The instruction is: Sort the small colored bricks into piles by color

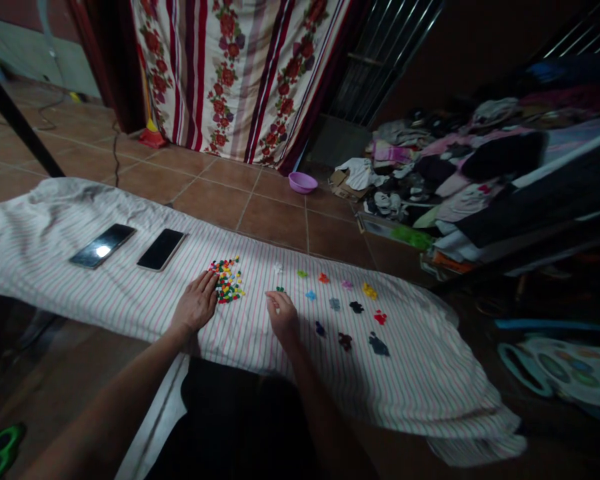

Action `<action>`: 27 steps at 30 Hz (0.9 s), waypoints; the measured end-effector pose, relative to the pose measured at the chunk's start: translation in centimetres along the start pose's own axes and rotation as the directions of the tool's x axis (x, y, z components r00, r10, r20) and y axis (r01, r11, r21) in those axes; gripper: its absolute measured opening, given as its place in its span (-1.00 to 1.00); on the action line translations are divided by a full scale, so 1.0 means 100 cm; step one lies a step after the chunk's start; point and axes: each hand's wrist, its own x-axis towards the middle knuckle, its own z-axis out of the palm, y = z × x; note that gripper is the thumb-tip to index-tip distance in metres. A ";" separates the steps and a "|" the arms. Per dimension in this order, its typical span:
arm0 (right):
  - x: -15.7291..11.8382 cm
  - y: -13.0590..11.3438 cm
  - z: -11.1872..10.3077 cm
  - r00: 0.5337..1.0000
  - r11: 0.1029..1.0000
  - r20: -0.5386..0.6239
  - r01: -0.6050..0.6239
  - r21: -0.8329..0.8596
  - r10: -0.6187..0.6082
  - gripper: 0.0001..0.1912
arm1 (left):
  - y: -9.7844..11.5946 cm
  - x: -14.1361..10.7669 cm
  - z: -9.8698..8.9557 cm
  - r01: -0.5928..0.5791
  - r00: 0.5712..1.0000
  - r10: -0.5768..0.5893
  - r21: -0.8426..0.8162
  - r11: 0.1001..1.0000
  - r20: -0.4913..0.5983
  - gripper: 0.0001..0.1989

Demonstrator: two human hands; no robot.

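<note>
A loose pile of small mixed-colour pieces, perhaps beads, lies on the striped cloth. My left hand rests flat at the pile's left edge, fingers stretched out and touching it. To the pile's right is my right hand, its fingertips drawn together just below a small green cluster; whatever they pinch is too small to make out. Beyond it sit single-colour clusters, among them white, light blue, orange, yellow, red and black.
Two phones lie on the cloth at left. Across the tiled floor are a purple basin and a floral curtain. Heaped clothes fill the right side, with a dark slanted frame in front.
</note>
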 end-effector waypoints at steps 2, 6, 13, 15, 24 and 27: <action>0.008 -0.011 0.018 0.997 1.000 0.071 -0.003 0.031 0.001 -0.68 | -0.001 0.000 0.002 -0.006 1.000 0.006 -0.007 1.000 -0.012 -0.52; 0.023 -0.028 0.043 0.987 1.000 0.160 -0.011 0.008 0.009 -0.69 | -0.004 -0.001 0.007 -0.013 0.999 0.012 -0.023 1.000 -0.044 -0.54; 0.038 -0.043 0.063 0.967 0.988 0.233 -0.071 -0.134 0.101 -0.73 | -0.005 -0.003 0.010 -0.013 0.999 0.011 -0.037 0.999 -0.052 -0.55; 0.040 -0.046 0.064 0.960 0.978 0.243 -0.093 -0.188 0.138 -0.75 | -0.004 -0.003 0.009 -0.019 0.998 0.017 -0.029 0.999 -0.052 -0.56; 0.043 -0.043 0.067 0.953 0.981 0.235 -0.177 -0.077 0.191 -0.81 | -0.002 -0.002 0.008 -0.019 0.998 0.018 -0.019 1.000 -0.064 -0.56; 0.042 -0.041 0.066 0.960 0.982 0.210 -0.189 -0.008 0.186 -0.80 | -0.003 -0.002 0.009 -0.026 0.997 0.024 -0.019 0.999 -0.068 -0.56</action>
